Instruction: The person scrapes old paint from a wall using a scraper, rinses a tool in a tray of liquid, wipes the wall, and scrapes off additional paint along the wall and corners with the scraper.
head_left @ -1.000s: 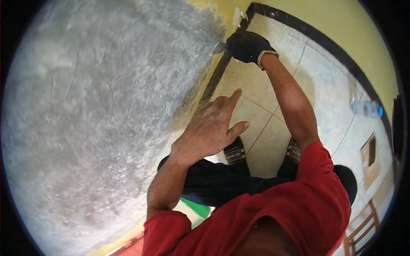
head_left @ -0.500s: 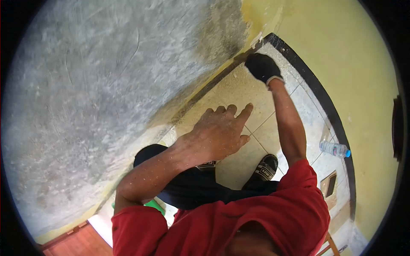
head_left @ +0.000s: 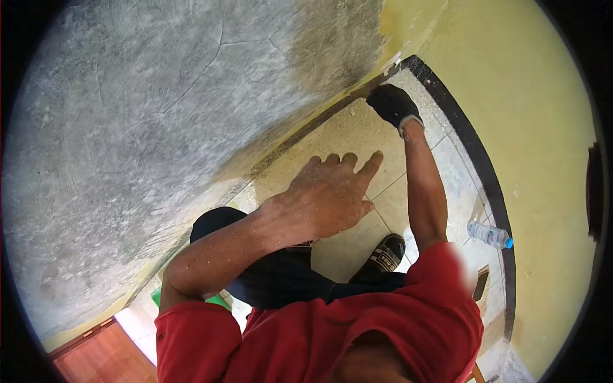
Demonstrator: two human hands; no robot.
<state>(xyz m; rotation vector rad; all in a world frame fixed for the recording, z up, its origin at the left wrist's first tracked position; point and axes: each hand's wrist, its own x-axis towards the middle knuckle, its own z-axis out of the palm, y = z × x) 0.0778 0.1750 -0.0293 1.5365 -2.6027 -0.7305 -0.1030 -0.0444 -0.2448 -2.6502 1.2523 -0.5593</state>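
Note:
My bare left hand [head_left: 332,195] is held out over the tiled floor, back upward, fingers apart, with nothing visible in it. Specks of dust dot its forearm. On my right hand [head_left: 394,107] is a black glove with a pale cuff. It is low beside the dark strip at the foot of the grey wall, close to the corner. The glove looks closed in a fist, but its fingers blend into one dark shape, and whatever it may hold is hidden. Pale grit lies on the floor tiles [head_left: 341,137] around it.
Rough grey plaster wall [head_left: 159,127] rises on the left, with a yellow wall [head_left: 530,127] on the right. A plastic bottle [head_left: 488,235] with a blue cap lies by the black skirting [head_left: 472,137]. A sandal [head_left: 386,254] is on my foot. Something green [head_left: 220,300] shows behind my left arm.
The view has shifted slightly, so the bottle and walls sit a little differently. My left hand stays spread, and my gloved right hand stays near the wall's foot.

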